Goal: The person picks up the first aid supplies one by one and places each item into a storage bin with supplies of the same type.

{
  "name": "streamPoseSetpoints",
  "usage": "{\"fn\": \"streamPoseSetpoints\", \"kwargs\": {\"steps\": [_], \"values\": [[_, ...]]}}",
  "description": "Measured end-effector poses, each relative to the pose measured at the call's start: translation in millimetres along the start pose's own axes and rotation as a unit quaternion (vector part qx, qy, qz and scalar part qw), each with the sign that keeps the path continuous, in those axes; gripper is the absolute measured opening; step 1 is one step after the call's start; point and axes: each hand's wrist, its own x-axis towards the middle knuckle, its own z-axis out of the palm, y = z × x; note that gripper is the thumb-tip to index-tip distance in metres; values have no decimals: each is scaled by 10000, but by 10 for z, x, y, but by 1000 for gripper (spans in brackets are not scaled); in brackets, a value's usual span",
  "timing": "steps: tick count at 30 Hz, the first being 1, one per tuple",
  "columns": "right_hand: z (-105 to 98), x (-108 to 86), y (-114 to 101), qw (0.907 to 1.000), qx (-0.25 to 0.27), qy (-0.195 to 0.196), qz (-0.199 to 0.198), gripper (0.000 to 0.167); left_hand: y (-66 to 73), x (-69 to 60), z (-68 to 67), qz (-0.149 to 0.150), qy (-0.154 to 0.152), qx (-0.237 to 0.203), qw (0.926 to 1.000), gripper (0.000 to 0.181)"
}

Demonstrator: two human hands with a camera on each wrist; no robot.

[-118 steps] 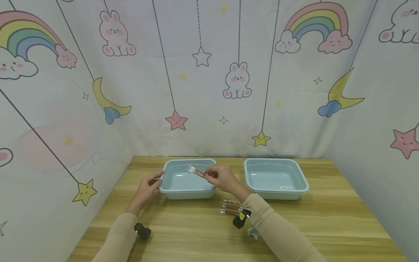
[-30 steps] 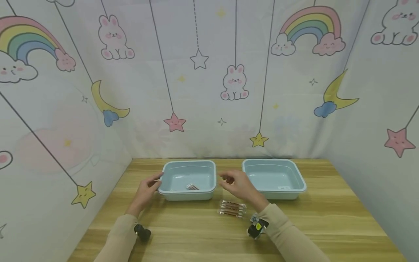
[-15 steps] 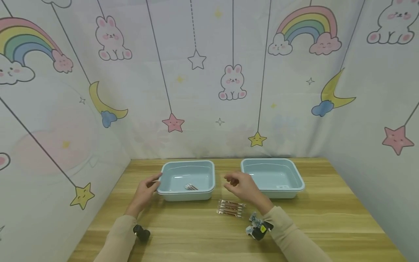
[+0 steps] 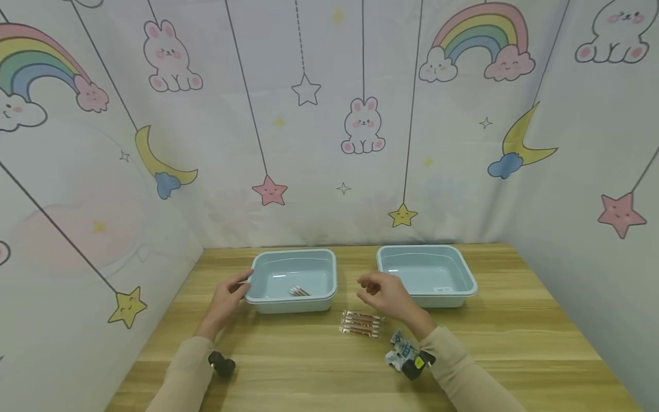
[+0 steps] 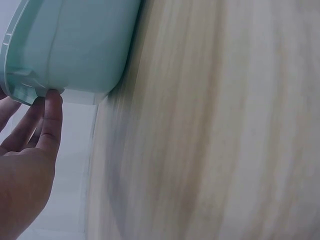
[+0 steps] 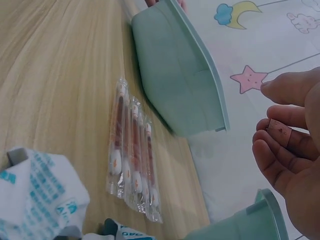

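Observation:
My left hand (image 4: pixel 226 300) touches the left end of a light blue plastic basin (image 4: pixel 293 304), its fingertips against the rim (image 5: pixel 32 97). Inside that basin lies a small bunch of cotton swabs (image 4: pixel 299 291) with white tips. Between the two basins hovers my right hand (image 4: pixel 386 293), fingers loosely bent and nothing held; one finger wears an adhesive bandage (image 6: pixel 280 132). Below it on the table, several brown-stemmed cotton swabs (image 4: pixel 360 324) lie side by side in clear wrappers, seen closer as wrapped swabs (image 6: pixel 134 155) in the right wrist view.
A second light blue basin (image 4: pixel 443 300) stands to the right, with a small label (image 4: pixel 441 289) inside. Crumpled white-and-blue packaging (image 4: pixel 399 350) lies beside my right wrist on the wooden table (image 4: pixel 288 360). A patterned curtain (image 4: pixel 309 217) encloses the back and sides.
Earlier my right hand held wrapped cotton swabs over the left basin; swabs now lie in it. The empty right hand has drawn back to the right. My left hand stays at the rim.

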Motion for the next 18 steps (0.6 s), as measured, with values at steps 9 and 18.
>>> {"fn": "streamPoseSetpoints", "kwargs": {"steps": [9, 18], "values": [[0, -61, 3, 9998, 108, -31, 140, 24, -18, 40, -16, 45, -28, -51, 10000, 44], [-7, -124, -26, 10000, -9, 64, 49, 24, -27, 21, -9, 90, 7, 41, 10000, 44]]}}
